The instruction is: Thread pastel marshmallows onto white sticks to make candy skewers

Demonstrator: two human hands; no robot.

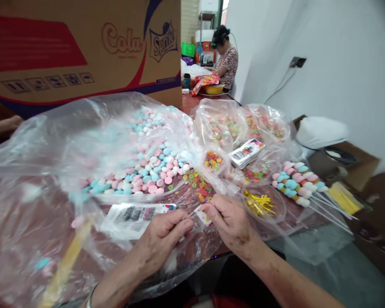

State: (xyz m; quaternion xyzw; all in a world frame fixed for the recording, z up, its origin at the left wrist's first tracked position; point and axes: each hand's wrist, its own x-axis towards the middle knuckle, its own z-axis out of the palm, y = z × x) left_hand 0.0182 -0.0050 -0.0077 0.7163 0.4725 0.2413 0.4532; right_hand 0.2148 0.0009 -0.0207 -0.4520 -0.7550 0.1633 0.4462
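though tight at table [194, 103] edge, l hand [162, 237] & r hand [231, 220] pinched on label [202, 215]

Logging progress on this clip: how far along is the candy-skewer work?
Done: a pile of finished candy skewers lies at the right. In hand: the left hand and right hand pinch a small printed label. Left: much loose candy in the big bag, plus gold ties in a bowl.
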